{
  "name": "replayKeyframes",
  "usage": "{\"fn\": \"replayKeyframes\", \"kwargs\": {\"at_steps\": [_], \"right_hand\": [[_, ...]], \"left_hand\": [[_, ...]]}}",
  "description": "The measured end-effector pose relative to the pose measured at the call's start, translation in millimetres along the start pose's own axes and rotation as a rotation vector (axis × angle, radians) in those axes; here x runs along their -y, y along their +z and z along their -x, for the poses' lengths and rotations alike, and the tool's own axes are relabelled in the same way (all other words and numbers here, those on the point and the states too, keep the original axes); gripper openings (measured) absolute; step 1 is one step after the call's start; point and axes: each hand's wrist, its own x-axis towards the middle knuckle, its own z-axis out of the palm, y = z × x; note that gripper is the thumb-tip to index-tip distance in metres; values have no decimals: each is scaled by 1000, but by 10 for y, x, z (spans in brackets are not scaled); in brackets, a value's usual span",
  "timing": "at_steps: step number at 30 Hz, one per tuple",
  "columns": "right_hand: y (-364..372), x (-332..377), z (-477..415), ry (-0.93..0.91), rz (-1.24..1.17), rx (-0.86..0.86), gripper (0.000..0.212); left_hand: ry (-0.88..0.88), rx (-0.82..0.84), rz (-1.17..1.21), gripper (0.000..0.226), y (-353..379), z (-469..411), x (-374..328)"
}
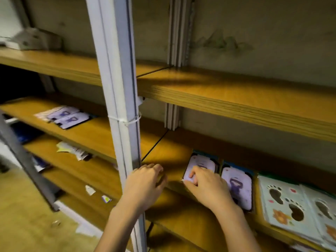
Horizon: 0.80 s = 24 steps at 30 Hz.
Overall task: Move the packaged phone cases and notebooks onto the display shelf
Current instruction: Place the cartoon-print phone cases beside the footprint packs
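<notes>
Right hand [205, 186]: closed on the near end of the held phone case [202, 163], with fingers curled on its face and thumb at its near left corner.
Left hand [145, 180]: at the front edge of the display shelf [169, 148], just beside the white post [118, 106]. Fingers are loosely curled and nothing is seen in them.
Held phone case, place: flat and face up on the display shelf, near its front edge, right of the board joint [156, 144].
Held phone case, axis: the long axis runs front to back across the shelf depth, with the far end toward the back wall, leaning slightly right.
Second phone case [236, 186]: flat, just beside the held one on its right, on the same axis.
Notebooks [283, 202]: footprint-patterned covers, overlapping in a row right of the cases, along the front edge.
Left bay: two more phone cases [67, 116] lie side by side on the same level, left of the post.
Lower shelf: paper scraps [72, 150] lie loose on the board.
Done, as judged: cases and notebooks already lie on the shelf. The held case appears to be in final placing or squaring.
Left, as judged: release of the held case. Whether further stock waits out of view cannot be told.
</notes>
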Motion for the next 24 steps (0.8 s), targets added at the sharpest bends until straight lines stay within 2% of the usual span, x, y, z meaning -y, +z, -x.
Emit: {"fn": "replayKeyframes", "kwargs": {"at_steps": [9,15,19,24], "right_hand": [[78,995,45,-429,-102,144,23],[154,1600,-47,-610,-66,121,26],[271,1997,-162,-655,-72,146,27],[433,2612,-395,-588,-70,150,30]], "left_hand": [[-328,-65,-194,31,-408,668,553],[-464,-158,-224,31,-657,947,1065],[-476,-191,-225,29,-781,1028,1461],[-430,-186,-212,28,-1017,1041,2112]]}}
